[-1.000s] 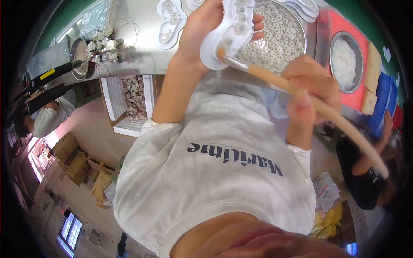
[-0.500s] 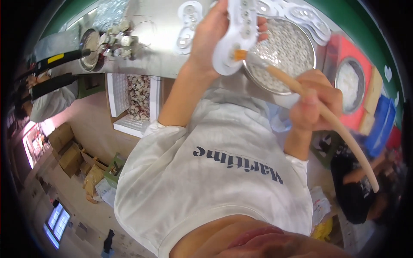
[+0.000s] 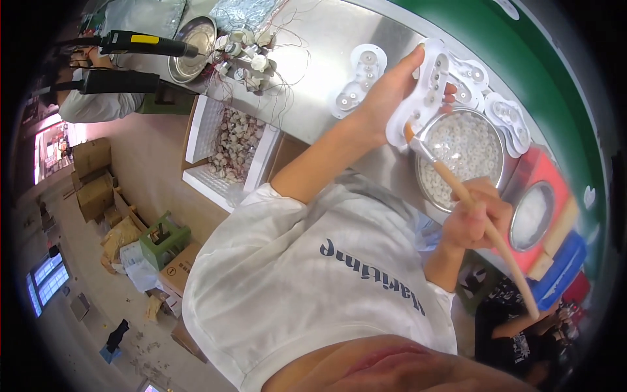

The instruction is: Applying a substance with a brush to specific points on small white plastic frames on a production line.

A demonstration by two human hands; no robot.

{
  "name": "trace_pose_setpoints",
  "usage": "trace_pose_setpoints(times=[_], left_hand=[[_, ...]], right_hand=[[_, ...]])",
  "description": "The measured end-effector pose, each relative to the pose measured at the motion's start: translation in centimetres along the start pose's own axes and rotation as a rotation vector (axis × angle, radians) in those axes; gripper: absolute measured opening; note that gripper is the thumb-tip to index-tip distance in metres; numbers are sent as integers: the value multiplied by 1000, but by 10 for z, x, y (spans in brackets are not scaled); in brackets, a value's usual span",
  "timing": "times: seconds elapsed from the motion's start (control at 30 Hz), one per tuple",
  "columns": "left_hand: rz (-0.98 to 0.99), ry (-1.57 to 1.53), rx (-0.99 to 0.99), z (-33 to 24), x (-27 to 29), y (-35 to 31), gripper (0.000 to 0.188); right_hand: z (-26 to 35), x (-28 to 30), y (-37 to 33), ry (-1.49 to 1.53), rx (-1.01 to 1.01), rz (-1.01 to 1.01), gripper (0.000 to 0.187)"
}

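Observation:
My left hand [image 3: 390,91] holds up a long white plastic panel [image 3: 423,95] with rounded ends and a row of round metal-centred recesses. Fingertips show past its far edge. In my right hand [image 3: 475,215] is a brush [image 3: 450,179] with a long, curved wooden handle, gripped partway along. Its orange bristles meet the panel's near end; whether they press into a recess there I cannot tell. Just behind the brush stands a round metal bowl [image 3: 503,155] full of small white ring-shaped pieces [image 3: 436,181].
Similar white panels lie at left [image 3: 361,80] and stacked at right [image 3: 509,124]. A smaller bowl of white material [image 3: 530,215] sits in a red tray [image 3: 542,171], beside a blue bin [image 3: 560,264]. Wired parts [image 3: 245,59] and a foam-lined box [image 3: 197,134] are leftward. Other people work at both sides.
The whole view has turned, so bench and hands appear shifted right and lower. Both hands keep their holds, and the bristles stay at the panel's near end.

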State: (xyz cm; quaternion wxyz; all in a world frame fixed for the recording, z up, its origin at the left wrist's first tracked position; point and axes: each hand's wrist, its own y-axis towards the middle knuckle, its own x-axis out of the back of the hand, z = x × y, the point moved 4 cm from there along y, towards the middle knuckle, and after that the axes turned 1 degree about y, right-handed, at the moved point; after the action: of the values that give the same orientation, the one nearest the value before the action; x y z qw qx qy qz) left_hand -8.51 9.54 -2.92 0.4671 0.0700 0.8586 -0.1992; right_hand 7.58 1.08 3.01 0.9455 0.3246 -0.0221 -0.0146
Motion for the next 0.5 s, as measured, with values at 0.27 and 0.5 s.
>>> trace_pose_setpoints(times=[0.27, 0.5], left_hand=[[-166, 94, -14, -69, 63, 97, 59], [-520, 702, -333, -213, 125, 233, 37]], right_hand=[[-16, 25, 28, 13, -174, -354, 23], [-15, 55, 17, -73, -240, -461, 20]])
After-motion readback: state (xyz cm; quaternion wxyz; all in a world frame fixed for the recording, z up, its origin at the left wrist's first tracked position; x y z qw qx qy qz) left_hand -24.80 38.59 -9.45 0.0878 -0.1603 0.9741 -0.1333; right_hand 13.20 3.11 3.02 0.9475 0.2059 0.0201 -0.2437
